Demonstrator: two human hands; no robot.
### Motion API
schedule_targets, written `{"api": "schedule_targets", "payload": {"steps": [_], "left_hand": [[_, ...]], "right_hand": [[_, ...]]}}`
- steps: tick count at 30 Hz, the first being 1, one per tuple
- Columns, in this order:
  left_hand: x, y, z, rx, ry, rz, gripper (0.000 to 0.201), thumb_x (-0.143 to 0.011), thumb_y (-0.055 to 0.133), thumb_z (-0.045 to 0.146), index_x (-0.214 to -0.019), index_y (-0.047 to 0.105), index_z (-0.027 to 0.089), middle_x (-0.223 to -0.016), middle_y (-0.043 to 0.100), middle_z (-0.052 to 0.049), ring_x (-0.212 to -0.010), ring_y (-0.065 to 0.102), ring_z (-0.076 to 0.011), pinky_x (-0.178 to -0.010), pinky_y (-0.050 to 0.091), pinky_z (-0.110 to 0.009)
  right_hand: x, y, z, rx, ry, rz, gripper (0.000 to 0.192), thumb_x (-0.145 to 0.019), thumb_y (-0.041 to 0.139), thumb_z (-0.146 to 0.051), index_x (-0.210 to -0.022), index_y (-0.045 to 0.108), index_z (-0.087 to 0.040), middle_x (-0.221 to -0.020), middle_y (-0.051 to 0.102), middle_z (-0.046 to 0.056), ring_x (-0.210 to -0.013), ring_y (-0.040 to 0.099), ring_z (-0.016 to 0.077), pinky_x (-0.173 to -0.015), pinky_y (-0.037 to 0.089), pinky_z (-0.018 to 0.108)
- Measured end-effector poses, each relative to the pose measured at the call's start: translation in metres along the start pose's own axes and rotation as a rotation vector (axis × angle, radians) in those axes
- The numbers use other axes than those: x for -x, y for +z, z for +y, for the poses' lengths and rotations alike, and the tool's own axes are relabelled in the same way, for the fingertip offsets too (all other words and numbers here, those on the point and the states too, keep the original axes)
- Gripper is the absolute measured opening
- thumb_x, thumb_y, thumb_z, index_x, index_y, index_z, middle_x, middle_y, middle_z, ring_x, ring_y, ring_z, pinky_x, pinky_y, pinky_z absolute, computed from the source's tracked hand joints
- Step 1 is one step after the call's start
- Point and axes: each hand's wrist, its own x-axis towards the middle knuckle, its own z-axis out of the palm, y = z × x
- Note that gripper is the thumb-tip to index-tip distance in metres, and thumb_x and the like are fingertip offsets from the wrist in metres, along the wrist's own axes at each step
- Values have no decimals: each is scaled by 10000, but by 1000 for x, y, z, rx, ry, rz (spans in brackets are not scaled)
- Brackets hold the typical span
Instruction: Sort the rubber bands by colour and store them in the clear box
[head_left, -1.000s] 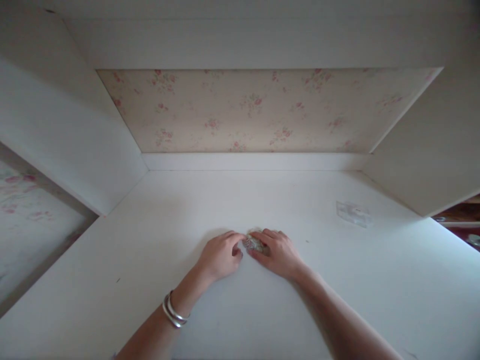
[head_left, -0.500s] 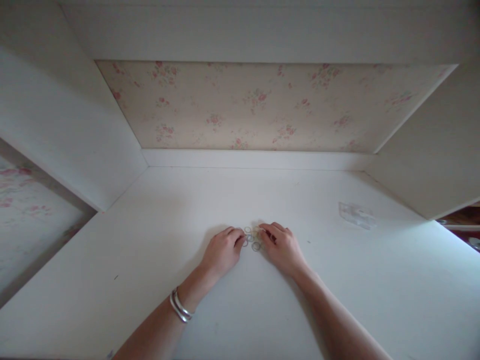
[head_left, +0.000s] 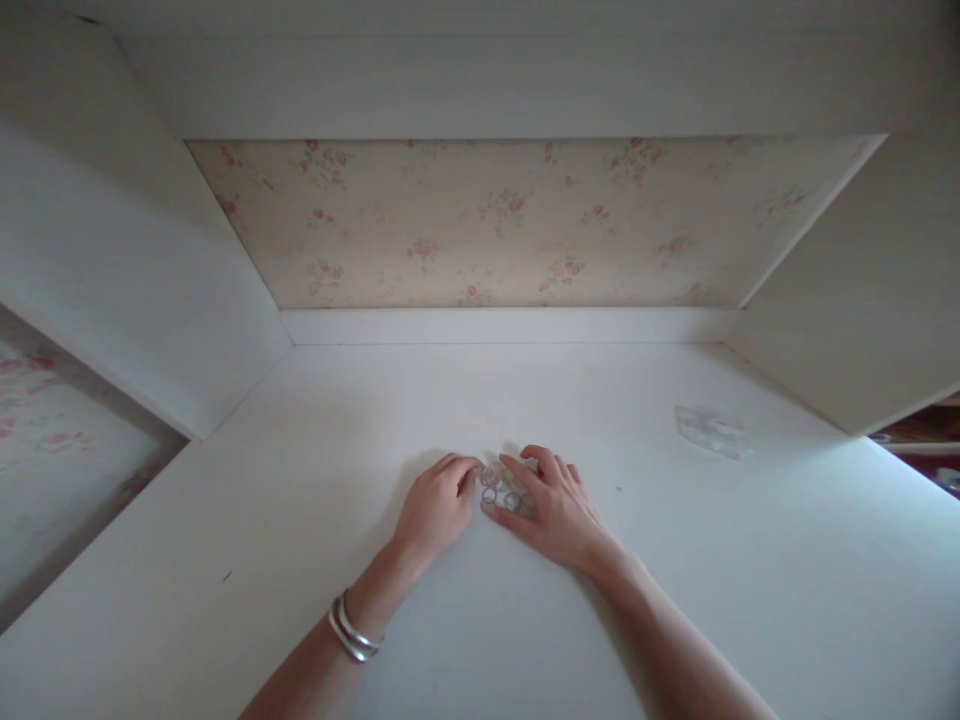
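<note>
Several small thin rings (head_left: 512, 500), pale and clear-looking, lie in a cluster on the white tabletop (head_left: 465, 620); what they are made of is too small to tell. At the cluster's left edge my left hand (head_left: 441, 500) has thumb and forefinger pinched together, close against a ring. Anything between those fingertips is too small to make out. My right hand (head_left: 555, 505) is open, palm down, over the right part of the cluster. Its thumb and fingers are spread around the rings, and the palm hides some of them.
A clear plastic packet (head_left: 712, 432) lies to the right on the tabletop. White side panels (head_left: 150, 260) and a back ledge (head_left: 510, 326) enclose the surface, with floral wallpaper (head_left: 450, 220) behind. A small dark sliver (head_left: 227, 576) rests at the left.
My right hand has gone from closed fingers to spread ones, its thumb reaching left below the rings. My left hand has shifted slightly left, still pinched. The rings have moved a little.
</note>
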Motion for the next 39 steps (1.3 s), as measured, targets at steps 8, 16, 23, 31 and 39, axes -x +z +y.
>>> {"api": "schedule_targets", "payload": {"steps": [8,16,23,31,39], "left_hand": [[-1,-1,-3,-53,18,-19,207,-809,514,132,-956,630,222,-949,645,-30,-910,591,-182,-844,473,-311],[2,2,1,-165,82,-35,256,-815,563,192,-1064,612,232,-1009,615,-48,-957,550,-209,-899,445,-372],[5,2,3,-174,141,-104,233,-859,524,215,-1054,643,259,-1008,601,-46,-970,538,-197,-909,434,-361],[4,-1,4,-126,146,-104,210,-901,459,207,-968,658,224,-949,646,-34,-915,561,-177,-862,452,-321],[2,-1,0,-115,81,-77,186,-877,501,227,-1009,632,229,-1008,643,-35,-960,572,-189,-873,461,-313]], "right_hand": [[-11,14,0,-102,-78,10,254,-895,454,-207,-1058,647,-241,-984,593,74,-900,541,185,-824,446,316],[-12,14,9,-340,48,123,262,-877,434,-181,-1019,651,-216,-997,628,56,-873,596,152,-791,467,260],[-6,-3,18,-346,191,160,261,-806,469,-217,-979,664,-213,-886,650,42,-713,578,141,-652,448,249],[3,-19,16,-438,205,-169,225,-844,464,-313,-733,628,-207,-500,503,-51,-453,426,91,-458,296,206],[-2,-12,10,-486,161,43,214,-850,475,-334,-827,641,-202,-705,643,0,-575,539,108,-535,379,199]]}}
